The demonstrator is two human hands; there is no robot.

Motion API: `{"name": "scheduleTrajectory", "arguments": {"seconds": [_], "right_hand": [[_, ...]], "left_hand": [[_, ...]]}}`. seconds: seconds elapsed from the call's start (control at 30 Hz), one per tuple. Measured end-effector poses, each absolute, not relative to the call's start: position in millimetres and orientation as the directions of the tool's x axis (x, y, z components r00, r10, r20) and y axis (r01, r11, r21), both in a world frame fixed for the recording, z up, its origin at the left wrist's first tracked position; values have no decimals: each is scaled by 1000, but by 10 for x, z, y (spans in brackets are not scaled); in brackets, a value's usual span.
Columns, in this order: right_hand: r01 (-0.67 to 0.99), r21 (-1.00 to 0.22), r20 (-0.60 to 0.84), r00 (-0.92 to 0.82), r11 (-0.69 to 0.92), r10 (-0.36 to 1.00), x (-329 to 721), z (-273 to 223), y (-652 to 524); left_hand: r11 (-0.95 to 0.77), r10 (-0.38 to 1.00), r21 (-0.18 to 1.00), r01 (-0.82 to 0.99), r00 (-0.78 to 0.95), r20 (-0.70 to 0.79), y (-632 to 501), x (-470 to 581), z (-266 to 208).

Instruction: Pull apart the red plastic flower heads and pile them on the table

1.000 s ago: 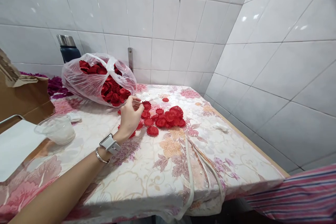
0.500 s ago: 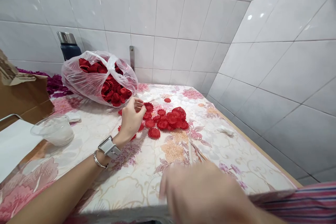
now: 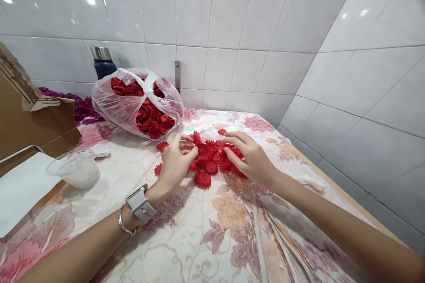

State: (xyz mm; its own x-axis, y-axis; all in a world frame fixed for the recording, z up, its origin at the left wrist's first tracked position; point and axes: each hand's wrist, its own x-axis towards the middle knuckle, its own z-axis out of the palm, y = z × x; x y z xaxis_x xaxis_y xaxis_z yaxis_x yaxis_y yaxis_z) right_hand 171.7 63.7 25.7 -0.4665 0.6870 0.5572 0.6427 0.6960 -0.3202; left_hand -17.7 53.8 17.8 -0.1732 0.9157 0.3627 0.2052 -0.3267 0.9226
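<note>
A loose pile of red fringed paper flowers (image 3: 202,179) lies at the middle of the table, between both hands. My left hand (image 3: 175,159), with a watch and a bangle at the wrist, pinches a red fringed paper flower (image 3: 203,152) at the pile's left side. On the other side, my right hand (image 3: 250,157) reaches over the pile. Its fingers and thumb are apart, close to the red pieces, and cover part of them. Long thin strips (image 3: 259,234) lie on the cloth below my right forearm.
A tied plastic bag (image 3: 116,106) of red flowers sits behind my left hand, with a dark bottle (image 3: 104,64) behind it. A clear plastic cup (image 3: 79,172), white paper (image 3: 23,190) and a cardboard box (image 3: 43,128) are at left. Tiled walls (image 3: 226,13) enclose the back and right.
My right hand has moved from the near table edge forward to the pile. My left hand stays by the flowers. The view has shifted, so things sit slightly further right.
</note>
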Motion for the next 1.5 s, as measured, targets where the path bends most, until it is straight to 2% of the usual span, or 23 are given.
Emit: {"name": "scheduleTrajectory", "arguments": {"seconds": [0.1, 0.13, 0.17, 0.2, 0.27, 0.37, 0.5, 0.6, 0.77, 0.93, 1.23, 1.5], "right_hand": [[596, -481, 530, -387, 643, 755, 1704, 223, 455], [507, -650, 427, -373, 566, 824, 1708, 214, 398], [425, -769, 346, -351, 477, 870, 1716, 208, 351], [356, -842, 287, -342, 406, 895, 1728, 207, 318], [274, -904, 223, -353, 328, 909, 1761, 219, 289], [299, -874, 288, -317, 383, 904, 1808, 251, 281], [309, -809, 447, -229, 500, 865, 1822, 277, 228], [237, -847, 402, -298, 475, 866, 1812, 301, 193], [32, -965, 233, -349, 260, 907, 1806, 330, 204], [-123, -982, 179, -393, 141, 902, 1822, 318, 226], [-144, -980, 186, -418, 137, 889, 1868, 290, 254], [-83, -978, 208, -398, 191, 893, 1849, 331, 236]], "left_hand": [[-284, 948, 947, 152, -103, 301, 443, -76, 165], [-266, 959, 956, 125, -68, 276, 403, -42, 163], [-231, 972, 971, 59, -16, 233, 362, -10, 165], [-194, 981, 981, 10, 25, 194, 320, 18, 170], [-96, 987, 994, -43, 129, 101, 245, 62, 189], [-34, 981, 994, -100, 185, 52, 170, 99, 211], [-103, 986, 989, -102, 120, 115, 124, 124, 186], [-172, 980, 982, -81, 87, 179, 95, 128, 160], [-272, 960, 962, -5, 60, 272, 28, 137, 175], [-359, 933, 929, 86, 36, 357, 8, 143, 214], [-397, 918, 915, 79, 56, 393, 0, 129, 235], [-381, 923, 921, 83, 84, 375, 1, 126, 254]]}}
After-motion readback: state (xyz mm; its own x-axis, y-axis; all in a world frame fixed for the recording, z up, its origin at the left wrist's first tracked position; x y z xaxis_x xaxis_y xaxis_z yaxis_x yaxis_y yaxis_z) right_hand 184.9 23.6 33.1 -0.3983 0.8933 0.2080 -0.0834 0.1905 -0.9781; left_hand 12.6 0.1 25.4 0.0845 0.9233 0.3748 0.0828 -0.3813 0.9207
